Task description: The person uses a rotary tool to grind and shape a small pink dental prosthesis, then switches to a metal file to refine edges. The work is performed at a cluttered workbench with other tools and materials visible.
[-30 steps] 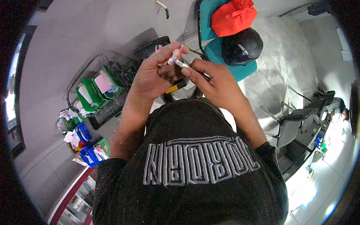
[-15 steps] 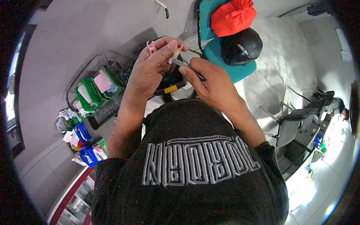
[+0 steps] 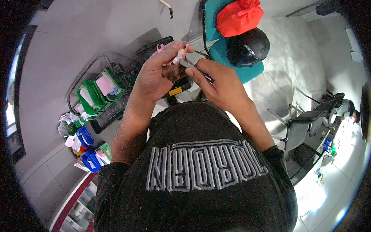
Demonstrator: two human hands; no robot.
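My left hand is raised in front of my chest, its fingers closed around a small pink and white object pinched at the fingertips. My right hand grips a thin metal tool, like tweezers or a fine pick, whose tip touches the small object. Both hands meet above a dark device with a yellow label, which they partly hide. My black shirt with grey lettering fills the lower middle.
Green bins with pink and white items stand at the left, blue bins with crumpled white material below them. A teal chair holds a red bag and a black helmet. A grey chair is at the right.
Both hands have lifted slightly and drawn closer to my head. The left hand has turned and closed more over the small object, with the tool still at it.
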